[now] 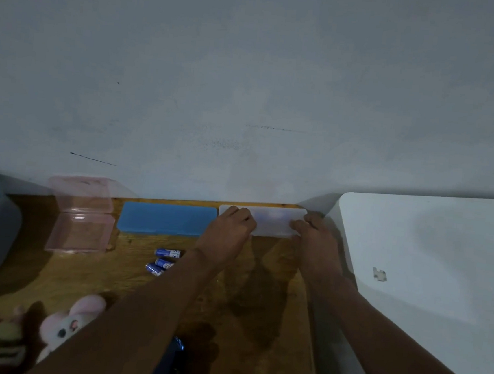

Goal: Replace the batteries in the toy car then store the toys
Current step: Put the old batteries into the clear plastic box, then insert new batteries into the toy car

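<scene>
Head view: left grip [231,229] and right grip [315,234] clasped the ends of a white box [272,222] at the back of the tabletop [95,274]. Three batteries [163,261] lay left of the box, nearer the person; the car [175,358], mostly hidden, lay nearer still.

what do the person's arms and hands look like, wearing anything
No sleeves, gloves, watch, band or rings show in this dim view. The left hand and right hand are bare, as are both arms down to the frame edge.
</scene>
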`<state>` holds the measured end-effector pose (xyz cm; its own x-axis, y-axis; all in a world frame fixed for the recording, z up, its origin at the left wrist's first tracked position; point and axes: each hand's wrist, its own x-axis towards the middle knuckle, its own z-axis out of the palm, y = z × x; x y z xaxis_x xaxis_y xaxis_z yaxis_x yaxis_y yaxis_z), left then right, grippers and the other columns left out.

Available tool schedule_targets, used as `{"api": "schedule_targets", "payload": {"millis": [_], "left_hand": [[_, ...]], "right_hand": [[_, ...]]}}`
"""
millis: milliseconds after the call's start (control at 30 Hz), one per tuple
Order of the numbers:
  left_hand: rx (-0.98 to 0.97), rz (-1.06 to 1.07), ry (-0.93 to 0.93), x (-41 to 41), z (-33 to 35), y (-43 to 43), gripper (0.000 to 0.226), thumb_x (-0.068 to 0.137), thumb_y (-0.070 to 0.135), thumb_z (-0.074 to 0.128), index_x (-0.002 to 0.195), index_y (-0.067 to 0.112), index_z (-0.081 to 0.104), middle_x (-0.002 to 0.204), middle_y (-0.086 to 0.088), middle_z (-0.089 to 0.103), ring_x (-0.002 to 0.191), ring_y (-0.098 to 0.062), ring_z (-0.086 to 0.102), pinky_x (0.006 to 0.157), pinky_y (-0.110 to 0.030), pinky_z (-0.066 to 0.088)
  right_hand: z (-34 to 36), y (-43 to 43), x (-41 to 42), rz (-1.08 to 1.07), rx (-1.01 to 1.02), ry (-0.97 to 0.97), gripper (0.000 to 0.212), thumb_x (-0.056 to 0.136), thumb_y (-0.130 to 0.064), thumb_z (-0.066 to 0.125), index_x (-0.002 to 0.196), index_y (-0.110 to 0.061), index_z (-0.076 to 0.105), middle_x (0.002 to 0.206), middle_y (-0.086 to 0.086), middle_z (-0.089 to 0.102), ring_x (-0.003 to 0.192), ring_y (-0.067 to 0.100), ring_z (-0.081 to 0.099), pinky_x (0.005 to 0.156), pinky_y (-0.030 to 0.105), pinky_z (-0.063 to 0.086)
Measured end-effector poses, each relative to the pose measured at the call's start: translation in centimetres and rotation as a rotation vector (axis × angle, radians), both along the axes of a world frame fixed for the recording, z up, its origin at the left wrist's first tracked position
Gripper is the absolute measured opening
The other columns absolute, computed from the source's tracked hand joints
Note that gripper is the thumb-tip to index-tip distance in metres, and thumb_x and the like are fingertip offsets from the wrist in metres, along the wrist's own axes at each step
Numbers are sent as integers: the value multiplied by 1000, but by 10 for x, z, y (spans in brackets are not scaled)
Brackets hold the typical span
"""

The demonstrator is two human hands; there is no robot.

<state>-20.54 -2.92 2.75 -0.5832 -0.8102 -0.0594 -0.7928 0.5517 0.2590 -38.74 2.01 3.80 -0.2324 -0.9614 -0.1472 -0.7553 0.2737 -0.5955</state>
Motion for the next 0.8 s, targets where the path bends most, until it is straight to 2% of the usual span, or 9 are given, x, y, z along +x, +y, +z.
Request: {"api": "schedule_targets", "payload": {"millis": [100,233,300,400,500,600,700,800], "left_hand": [[21,16,-12,0,4,2,32,98,11,49,131,10,54,136,-8,51,124,-24,44,94,-32,43],[31,23,-3,2,13,11,41,101,12,46,141,13,45,150,-7,41,136,-24,38,105,-34,39],[45,42,19,8,19,18,45,102,18,44,147,16,38,155,-6,33,141,-25,32,111,-35,33],[41,85,66,20,32,37,49,102,29,44,149,20,34,156,-5,32,142,-25,30,115,-35,27],[12,165,110,37,49,69,53,100,36,46,149,21,34,154,-6,35,140,-26,33,115,-37,27],[-7,228,124,55,64,110,53,97,40,49,145,17,42,148,-10,42,134,-28,42,110,-39,35],[-12,341,193,78,70,158,55,89,45,50,131,11,58,132,-14,56,118,-32,56,98,-42,48],[42,478,233,104,72,205,48,92,40,56,132,15,57,132,-9,56,117,-29,56,97,-41,48]], "right_hand": [[1,4,0,91,33,151,45,91,-33,58,133,-19,50,141,7,48,126,27,48,107,45,43],[8,11,1,162,61,205,56,91,-41,55,141,-21,40,148,7,40,133,27,41,112,44,36],[17,18,3,193,55,268,56,94,-42,51,144,-23,35,151,7,37,135,28,39,112,43,36],[36,34,11,185,42,308,52,98,-43,41,146,-23,31,153,6,34,137,28,37,112,41,32],[56,60,31,189,82,182,52,98,-43,42,143,-18,36,150,6,38,137,23,37,113,34,28],[64,101,50,231,90,2,55,94,-45,50,139,-17,37,146,6,39,134,22,37,114,38,26],[60,138,65,314,57,58,49,97,-42,45,139,-17,38,145,9,40,131,27,41,108,40,33],[61,171,84,378,31,40,40,96,-44,46,129,-21,47,132,3,53,119,23,53,97,37,42]]}}
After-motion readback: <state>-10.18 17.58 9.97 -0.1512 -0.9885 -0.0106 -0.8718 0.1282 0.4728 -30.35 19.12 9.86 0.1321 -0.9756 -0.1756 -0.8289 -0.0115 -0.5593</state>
